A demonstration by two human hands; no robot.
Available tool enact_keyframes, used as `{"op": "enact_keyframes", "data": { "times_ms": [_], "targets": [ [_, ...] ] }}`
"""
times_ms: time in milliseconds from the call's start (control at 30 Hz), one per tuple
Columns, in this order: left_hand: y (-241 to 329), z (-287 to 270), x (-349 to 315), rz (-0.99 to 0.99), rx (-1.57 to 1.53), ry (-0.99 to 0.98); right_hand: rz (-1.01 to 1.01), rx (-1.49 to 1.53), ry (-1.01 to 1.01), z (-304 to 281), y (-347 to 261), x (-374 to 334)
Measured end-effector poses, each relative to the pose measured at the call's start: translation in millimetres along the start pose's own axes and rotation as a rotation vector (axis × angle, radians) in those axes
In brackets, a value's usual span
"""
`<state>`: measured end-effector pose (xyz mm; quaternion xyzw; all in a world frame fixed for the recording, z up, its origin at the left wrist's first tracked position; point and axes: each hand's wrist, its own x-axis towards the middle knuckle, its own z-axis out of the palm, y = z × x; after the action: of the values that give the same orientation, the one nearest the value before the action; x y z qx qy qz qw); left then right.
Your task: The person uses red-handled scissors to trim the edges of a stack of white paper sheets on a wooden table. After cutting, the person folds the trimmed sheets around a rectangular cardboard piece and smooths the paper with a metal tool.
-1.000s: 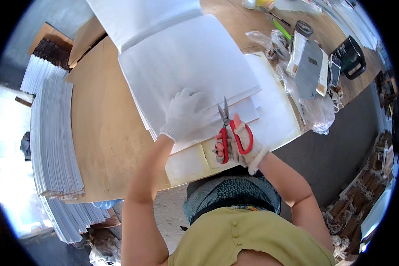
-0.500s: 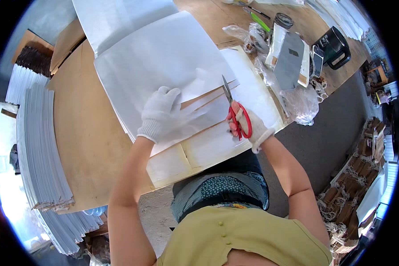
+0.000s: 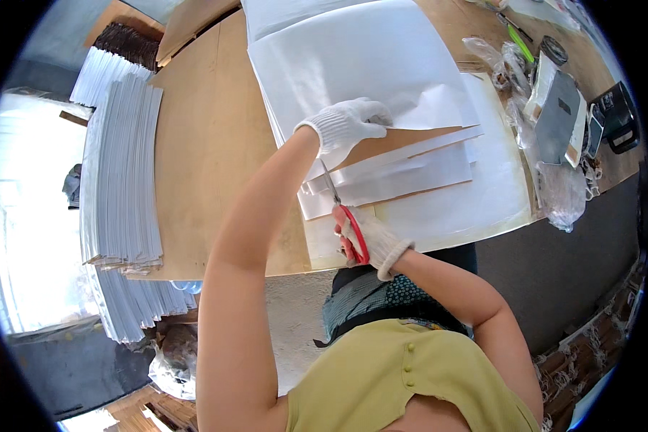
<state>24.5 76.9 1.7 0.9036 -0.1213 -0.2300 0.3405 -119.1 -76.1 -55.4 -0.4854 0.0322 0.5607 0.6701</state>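
While I watch remotely, the left hand (image 3: 349,129) has shifted to the sheet (image 3: 363,65)'s near edge, baring more brown layer (image 3: 381,144) and leaving the strips (image 3: 403,174) on the sheet's near side, where the right hand (image 3: 379,236) holds scissors (image 3: 358,236), though I cannot tell whether the left's half-hidden fingertips pinch.

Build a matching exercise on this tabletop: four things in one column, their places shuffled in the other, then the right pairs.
Things
1. Red-handled metal scissors
2. Dark cylindrical mug
3. Long stack of white sheets
4. Slim bright-green strip

Places
A. Right of the grey, flat rectangular plate
B. Just left of the dark round object
C. In the white-gloved right hand
D. At the left side of the tan wooden table

Pairs: 1-C, 2-A, 3-D, 4-B
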Motion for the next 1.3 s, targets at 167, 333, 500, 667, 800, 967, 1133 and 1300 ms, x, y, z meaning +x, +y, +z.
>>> {"op": "enact_keyframes", "data": {
  "times_ms": [167,333,500,667,800,967,1133,1300],
  "targets": [
    [-9,8,-1,0.037,0.039,0.111,0.001,-0.085,0.040,-1,0,4],
    [15,2,9,0.018,0.632,0.441,0.087,0.122,0.050,-32,-5,-39],
    [11,33,4,0.174,0.911,0.563,-0.176,0.203,0.118,-70,-27,-84],
    [11,72,-6,0.149,0.636,0.609,-0.073,0.442,0.139,-96,-34,-71],
    [26,76,-16,0.158,0.553,0.619,-0.134,0.199,0.201,-94,-39,-75],
    [27,80,-10,0.084,0.525,0.556,-0.111,0.021,0.225,-104,-16,-103],
    [28,70,-11,0.063,0.437,0.478,-0.240,-0.020,0.419,-160,-36,-109],
    [18,53,-17,0.059,0.356,0.337,-0.238,-0.023,0.565,-154,-23,-94]
  ]
}}
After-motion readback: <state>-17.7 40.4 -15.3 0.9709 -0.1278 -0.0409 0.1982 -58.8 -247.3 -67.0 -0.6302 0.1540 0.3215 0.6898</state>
